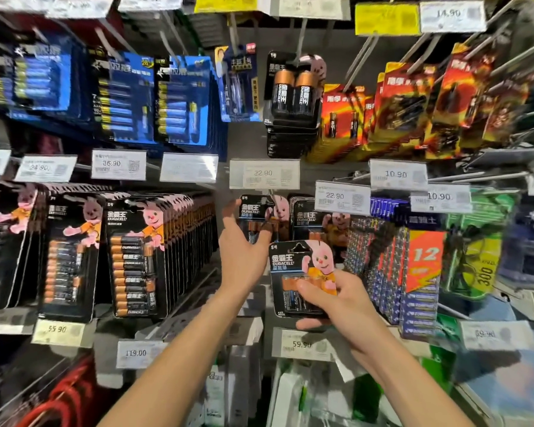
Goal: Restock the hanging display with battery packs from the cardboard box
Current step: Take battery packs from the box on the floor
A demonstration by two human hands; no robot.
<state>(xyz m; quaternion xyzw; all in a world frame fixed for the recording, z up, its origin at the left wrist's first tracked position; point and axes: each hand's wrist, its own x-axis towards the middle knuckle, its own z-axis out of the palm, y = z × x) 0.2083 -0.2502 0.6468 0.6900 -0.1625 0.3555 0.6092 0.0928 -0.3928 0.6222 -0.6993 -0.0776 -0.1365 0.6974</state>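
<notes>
Battery pack [299, 263], gripped in right hand [344, 302]

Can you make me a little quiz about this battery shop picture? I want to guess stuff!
1. True or false: the right hand holds a loose battery pack.
2. Which price is on the tag just above the left hand? A 22.90, B 36.90, C 14.90.
3. Fill in: the left hand touches a hanging pack with a pink ____ on it.
Key: 1 true; 2 A; 3 bunny.
</notes>
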